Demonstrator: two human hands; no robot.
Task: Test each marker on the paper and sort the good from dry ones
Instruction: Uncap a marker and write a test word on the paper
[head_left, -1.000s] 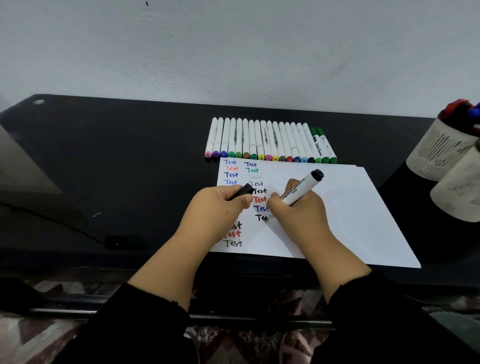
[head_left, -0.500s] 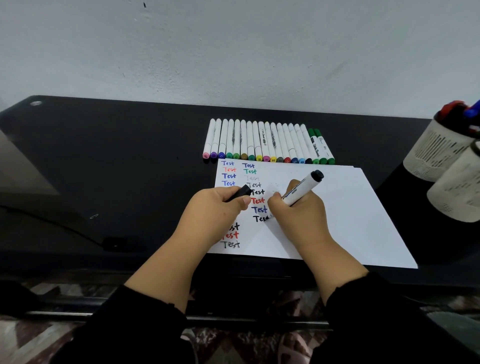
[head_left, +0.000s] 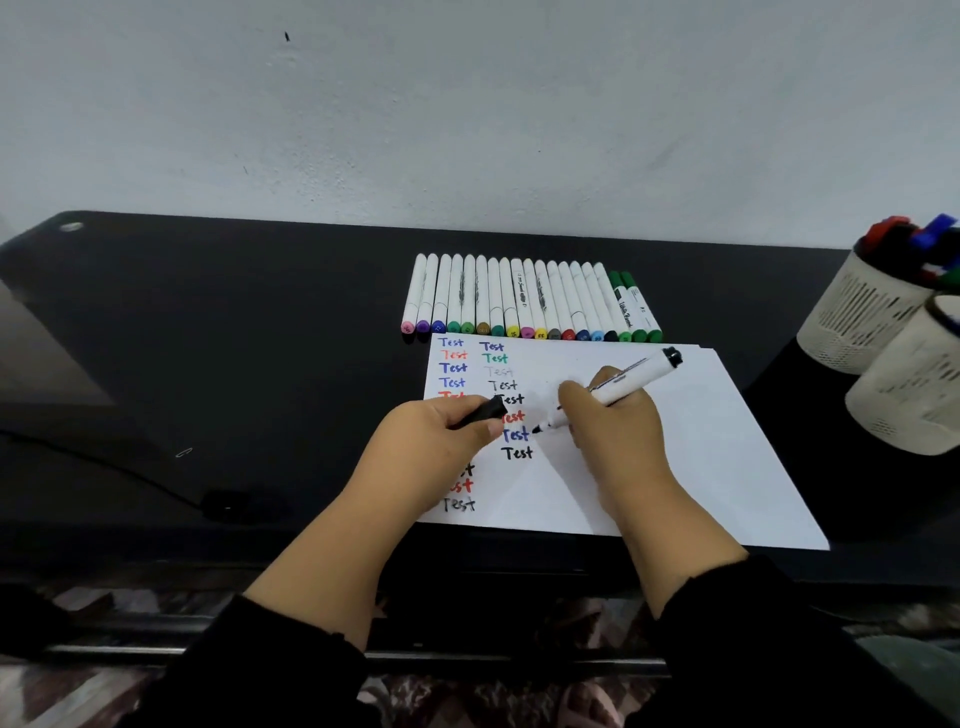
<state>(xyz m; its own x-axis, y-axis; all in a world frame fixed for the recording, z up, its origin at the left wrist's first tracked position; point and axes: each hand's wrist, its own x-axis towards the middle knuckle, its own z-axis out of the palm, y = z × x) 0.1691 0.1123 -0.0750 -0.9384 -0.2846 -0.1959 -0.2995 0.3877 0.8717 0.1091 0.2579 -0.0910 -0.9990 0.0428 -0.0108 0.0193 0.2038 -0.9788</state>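
Here, right hand (head_left: 613, 421) curled round white marker (head_left: 631, 378), black tip bared and pointing left, just beside the blue "Test" on the paper (head_left: 675, 441); contact with sheet not clear. Left hand (head_left: 431, 441) pinching black cap (head_left: 485, 413) between thumb and fingers, cap mouth toward the tip, small gap between. Paper flat on black desk (head_left: 260, 338), two columns of "Test" in blue, red, green, black, one faint grey. Row of capped markers (head_left: 530, 301) side by side just beyond the paper's far edge. Two pale cups (head_left: 883, 332) at far right, one holding pens
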